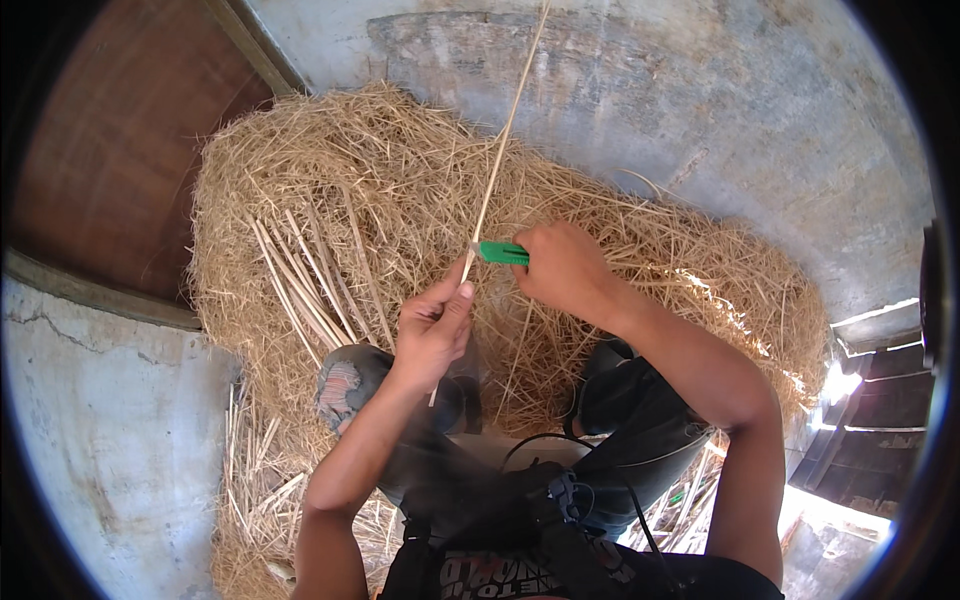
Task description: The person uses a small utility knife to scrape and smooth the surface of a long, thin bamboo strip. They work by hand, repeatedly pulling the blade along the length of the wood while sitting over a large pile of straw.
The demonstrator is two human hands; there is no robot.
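A long, thin pale strip (503, 140), like split bamboo or cane, runs from between my knees up past the top of the view. My left hand (435, 325) pinches it near its lower part, thumb on top. In my right hand (562, 265) is a green utility knife (503, 253), gripped by its handle. The knife's front end meets the strip just above my left fingertips; the blade itself is too small to make out clearly. The strip's short lower end sticks out below my left hand.
A big heap of straw-like shavings (340, 150) spreads around my legs. Several pale sticks (305, 280) lie on it at the left, by my torn-kneed trousers (345, 385). Behind stands a grey wall (720, 110); a brown panel (130, 150) is at the far left.
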